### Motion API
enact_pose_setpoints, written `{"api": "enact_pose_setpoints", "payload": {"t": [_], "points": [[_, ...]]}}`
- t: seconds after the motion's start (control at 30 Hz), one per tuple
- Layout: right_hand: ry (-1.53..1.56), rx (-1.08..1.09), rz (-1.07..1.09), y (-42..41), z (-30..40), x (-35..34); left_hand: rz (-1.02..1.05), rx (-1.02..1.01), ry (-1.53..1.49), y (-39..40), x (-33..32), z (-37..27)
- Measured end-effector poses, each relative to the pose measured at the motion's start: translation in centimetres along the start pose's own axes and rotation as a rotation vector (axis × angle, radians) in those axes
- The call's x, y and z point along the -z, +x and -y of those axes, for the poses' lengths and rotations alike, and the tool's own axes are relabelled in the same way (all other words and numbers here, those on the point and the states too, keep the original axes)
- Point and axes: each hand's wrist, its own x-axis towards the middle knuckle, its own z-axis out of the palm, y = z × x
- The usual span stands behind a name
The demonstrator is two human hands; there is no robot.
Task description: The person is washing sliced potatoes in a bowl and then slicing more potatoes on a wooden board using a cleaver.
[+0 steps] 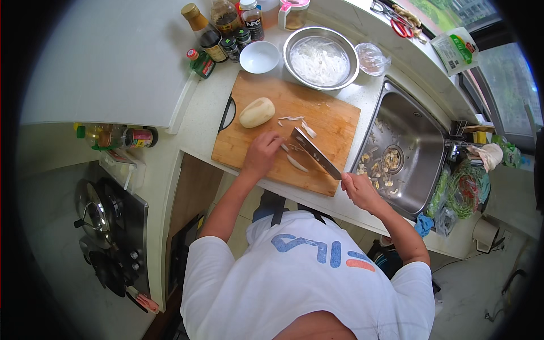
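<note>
My right hand (359,189) grips the handle of a kitchen cleaver (316,154), whose blade slants up and left over a wooden cutting board (314,95). My left hand (263,153) is low over the board's near left part, fingers bent. Its fingertips are by a small pale piece (284,147); whether they hold it is unclear. A pale slice (297,163) lies between that hand and the blade. Beyond the left hand rests a peeled, oblong root vegetable (257,112). Cut white strips (309,128) are scattered near the blade's tip.
Behind the board are a white bowl (259,57), a metal basin (354,73) with white shreds in water, and several seasoning bottles (208,40). At right, a steel sink (418,127) contains food scraps. Scissors (401,27) lie on the sill. A gas hob (136,238) is at left.
</note>
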Motion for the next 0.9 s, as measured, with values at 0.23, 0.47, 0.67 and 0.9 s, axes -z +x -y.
{"api": "enact_pose_setpoints", "payload": {"t": [0.23, 0.47, 0.67, 0.9], "points": [[0.018, -0.037, -0.085, -0.4, -0.4, -0.4, 0.023, -0.06, -0.009, 2.9, -0.8, -0.5], [0.06, -0.065, -0.134, -0.5, -0.6, -0.6, -0.034, -0.226, 0.04, 4.5, -3.9, -0.6], [0.043, -0.041, -0.124, -1.2, 0.0, 0.0, -0.123, -0.185, 0.025, 2.6, -2.8, -0.9], [-0.016, -0.007, -0.082, -0.4, 0.4, 0.8, -0.191, -0.119, 0.074, 2.6, -3.8, -1.4]]}}
